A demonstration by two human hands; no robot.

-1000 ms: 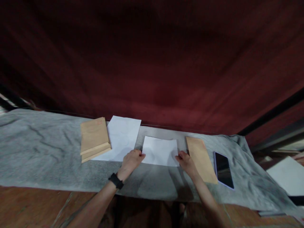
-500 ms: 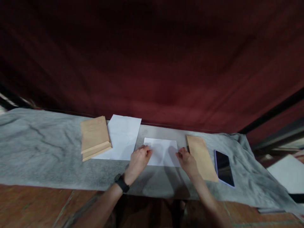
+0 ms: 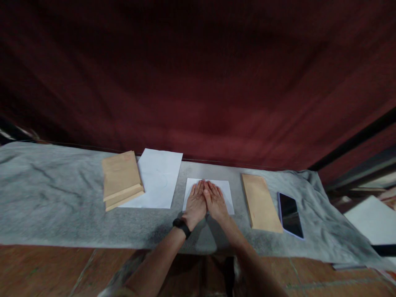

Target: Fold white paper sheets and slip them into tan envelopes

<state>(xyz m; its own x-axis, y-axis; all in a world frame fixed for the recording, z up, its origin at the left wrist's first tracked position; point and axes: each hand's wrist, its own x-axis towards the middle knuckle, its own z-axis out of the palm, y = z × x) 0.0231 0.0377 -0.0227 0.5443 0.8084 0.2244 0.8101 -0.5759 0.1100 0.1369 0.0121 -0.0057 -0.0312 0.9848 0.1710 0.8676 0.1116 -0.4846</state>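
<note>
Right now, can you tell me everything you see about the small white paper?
The small white paper looks plain and thin, with straight edges, and is wider than it is deep. It lies flat on the grey cloth, between the bigger sheet and the long brown envelope, touching neither. The left hand and right hand rest on it, palms down, hiding its middle, so only its ends and a bit of far edge show. I can't tell whether it's folded.

the paper sheets (image 3: 161, 177) are white, the envelopes (image 3: 261, 202) tan, the cloth (image 3: 77, 214) mottled grey, the curtain (image 3: 198, 103) dark red.
</note>
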